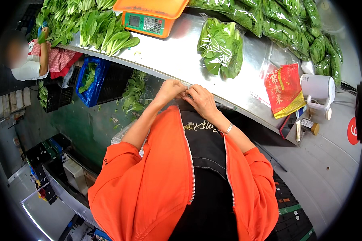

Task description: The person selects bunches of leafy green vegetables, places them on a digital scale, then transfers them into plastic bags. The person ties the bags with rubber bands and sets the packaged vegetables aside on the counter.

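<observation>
Close together at the front edge of the metal table (181, 64), my left hand (169, 91) and my right hand (202, 101) have their fingers bent and pinched. What they hold, if anything, is too small to make out. Just beyond my right hand, a clear plastic bag of leafy greens (221, 48) lies on the tabletop. An orange weighing scale (151, 24) with a green keypad stands farther back. To its left, loose leafy greens (104, 34) are heaped along the edge.
Filled bags of greens (285, 32) are piled at the back right. A red and yellow packet (283, 90) lies beside a white cup-shaped device (317, 88). At the far left a person (34, 60) handles greens. Below the table, a blue bag (93, 80) sits near fallen leaves (136, 94).
</observation>
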`<state>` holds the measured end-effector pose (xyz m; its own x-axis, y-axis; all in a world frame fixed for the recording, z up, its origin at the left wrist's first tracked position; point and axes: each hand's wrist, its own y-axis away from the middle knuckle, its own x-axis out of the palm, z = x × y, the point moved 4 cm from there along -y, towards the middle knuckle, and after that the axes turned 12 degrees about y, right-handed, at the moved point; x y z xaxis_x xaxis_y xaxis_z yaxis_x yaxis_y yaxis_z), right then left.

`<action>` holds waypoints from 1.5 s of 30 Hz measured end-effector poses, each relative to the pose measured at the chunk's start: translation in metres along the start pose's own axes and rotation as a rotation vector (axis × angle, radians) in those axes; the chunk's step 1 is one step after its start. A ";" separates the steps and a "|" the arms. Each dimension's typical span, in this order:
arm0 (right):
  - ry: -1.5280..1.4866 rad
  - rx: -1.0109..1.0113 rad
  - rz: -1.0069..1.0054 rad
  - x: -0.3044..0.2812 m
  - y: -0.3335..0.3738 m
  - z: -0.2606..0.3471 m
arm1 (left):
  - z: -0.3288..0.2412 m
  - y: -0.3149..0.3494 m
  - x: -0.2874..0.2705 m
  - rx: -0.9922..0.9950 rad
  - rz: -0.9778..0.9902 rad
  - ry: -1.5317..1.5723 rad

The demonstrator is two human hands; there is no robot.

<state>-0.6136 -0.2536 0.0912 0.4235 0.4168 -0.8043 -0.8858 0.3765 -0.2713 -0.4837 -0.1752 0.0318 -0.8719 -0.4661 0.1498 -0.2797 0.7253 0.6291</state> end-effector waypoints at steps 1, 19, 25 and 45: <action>0.010 0.005 0.005 0.001 0.000 0.001 | -0.004 0.003 0.002 0.038 -0.017 -0.006; -0.212 1.285 0.445 -0.050 0.407 -0.161 | -0.003 0.003 0.003 0.119 0.030 0.031; 0.747 0.749 0.993 -0.064 0.404 -0.170 | -0.009 0.002 -0.004 0.174 0.000 -0.097; 0.192 0.121 -0.282 -0.089 0.053 -0.141 | -0.085 -0.029 0.042 1.291 -0.029 -0.570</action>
<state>-0.7246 -0.3873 0.0737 0.5946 0.1241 -0.7944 -0.7053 0.5547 -0.4413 -0.4780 -0.2596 0.0848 -0.8134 -0.4481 -0.3711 -0.1949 0.8108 -0.5519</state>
